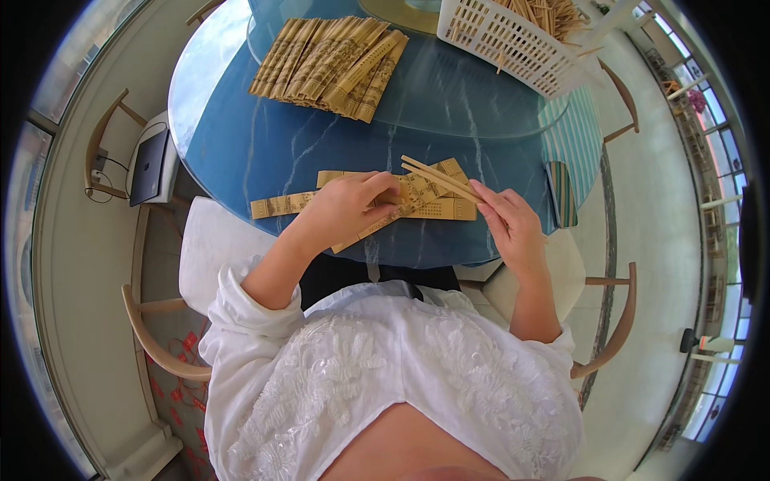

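My right hand point(513, 223) grips a pair of light wooden chopsticks point(439, 178) near one end. Their other ends point up and left, over several loose tan paper chopstick sleeves point(449, 210) with dark print. These sleeves lie crossed on the blue table near its front edge. My left hand point(349, 208) is closed, with its fingertips pinched at the slanting sleeve in the middle; the exact grip is partly hidden by the fingers. Farther back, a fanned stack of similar paper sleeves point(329, 66) rests on the glass turntable.
A white plastic basket point(513, 50) full of loose chopsticks stands at the back right. A striped cloth point(563, 192) hangs over the table's right edge. Wooden chairs surround the round blue table point(233, 152). At left, a dark laptop point(150, 167) sits on a chair.
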`<control>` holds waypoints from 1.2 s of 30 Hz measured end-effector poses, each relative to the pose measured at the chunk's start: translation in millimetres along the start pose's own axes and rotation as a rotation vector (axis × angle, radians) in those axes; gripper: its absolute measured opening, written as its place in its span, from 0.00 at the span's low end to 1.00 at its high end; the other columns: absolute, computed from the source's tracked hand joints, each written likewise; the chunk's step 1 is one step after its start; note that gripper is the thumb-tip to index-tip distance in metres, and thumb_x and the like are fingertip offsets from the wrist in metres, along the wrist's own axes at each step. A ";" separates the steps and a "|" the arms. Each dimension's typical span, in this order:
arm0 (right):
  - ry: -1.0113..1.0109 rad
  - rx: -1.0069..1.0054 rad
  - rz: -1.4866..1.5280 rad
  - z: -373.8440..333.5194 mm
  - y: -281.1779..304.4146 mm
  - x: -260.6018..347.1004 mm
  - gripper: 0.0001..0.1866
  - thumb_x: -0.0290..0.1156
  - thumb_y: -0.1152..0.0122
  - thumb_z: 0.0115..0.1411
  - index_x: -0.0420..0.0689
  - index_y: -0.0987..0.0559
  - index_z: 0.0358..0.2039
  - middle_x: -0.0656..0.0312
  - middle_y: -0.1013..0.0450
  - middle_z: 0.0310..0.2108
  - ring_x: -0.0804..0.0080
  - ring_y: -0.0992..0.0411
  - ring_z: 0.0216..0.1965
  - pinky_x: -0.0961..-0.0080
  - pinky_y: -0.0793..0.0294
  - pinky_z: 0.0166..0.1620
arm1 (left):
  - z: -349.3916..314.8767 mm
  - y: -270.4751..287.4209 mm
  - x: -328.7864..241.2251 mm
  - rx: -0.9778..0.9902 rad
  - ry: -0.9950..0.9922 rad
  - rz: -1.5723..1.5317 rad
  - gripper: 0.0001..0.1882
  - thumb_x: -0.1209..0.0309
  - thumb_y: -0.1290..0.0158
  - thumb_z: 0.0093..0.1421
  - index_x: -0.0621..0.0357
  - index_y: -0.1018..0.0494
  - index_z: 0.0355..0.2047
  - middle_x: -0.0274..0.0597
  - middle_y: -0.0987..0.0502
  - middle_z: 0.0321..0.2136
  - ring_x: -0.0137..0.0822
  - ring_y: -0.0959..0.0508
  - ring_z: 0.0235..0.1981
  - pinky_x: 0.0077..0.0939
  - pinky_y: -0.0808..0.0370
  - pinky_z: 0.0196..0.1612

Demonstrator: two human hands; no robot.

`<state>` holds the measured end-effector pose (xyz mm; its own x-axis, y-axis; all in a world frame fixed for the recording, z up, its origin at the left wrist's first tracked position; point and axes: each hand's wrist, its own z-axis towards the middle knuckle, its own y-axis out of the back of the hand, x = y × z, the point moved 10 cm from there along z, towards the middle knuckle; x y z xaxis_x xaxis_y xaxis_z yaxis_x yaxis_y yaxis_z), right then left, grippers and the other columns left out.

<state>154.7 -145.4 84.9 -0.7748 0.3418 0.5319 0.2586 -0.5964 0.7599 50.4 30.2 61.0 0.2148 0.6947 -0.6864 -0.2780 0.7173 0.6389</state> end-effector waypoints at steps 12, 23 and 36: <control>0.277 -0.018 -0.329 -4.7 21.1 25.5 0.16 0.29 0.31 0.52 0.53 0.16 0.43 0.67 0.31 0.23 0.71 0.33 0.25 0.73 0.34 0.27 | 6.5 1.1 -3.6 0.010 -0.006 -0.036 0.10 0.75 0.39 0.56 0.61 0.28 0.36 0.42 0.20 0.31 0.41 0.19 0.32 0.30 0.22 0.36; 0.339 0.067 -0.264 5.9 13.8 34.5 0.14 0.30 0.31 0.51 0.51 0.15 0.41 0.68 0.32 0.22 0.73 0.33 0.25 0.75 0.34 0.27 | 4.7 -6.4 -6.9 0.053 0.025 -0.057 0.17 0.72 0.39 0.57 0.56 0.29 0.46 0.42 0.19 0.37 0.40 0.18 0.37 0.28 0.22 0.39; 0.463 0.055 -0.249 10.7 -1.3 43.1 0.17 0.33 0.30 0.50 0.56 0.16 0.43 0.69 0.34 0.21 0.72 0.35 0.25 0.74 0.34 0.26 | -6.4 -15.7 42.5 0.376 0.467 -0.334 0.11 0.71 0.40 0.59 0.64 0.20 0.40 0.38 0.18 0.29 0.24 0.20 0.31 0.18 0.26 0.34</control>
<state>127.2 -122.1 110.9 -0.9871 0.1045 0.1210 0.0540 -0.4949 0.8673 57.9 48.2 19.6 -0.2173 0.3979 -0.8913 0.0946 0.9174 0.3865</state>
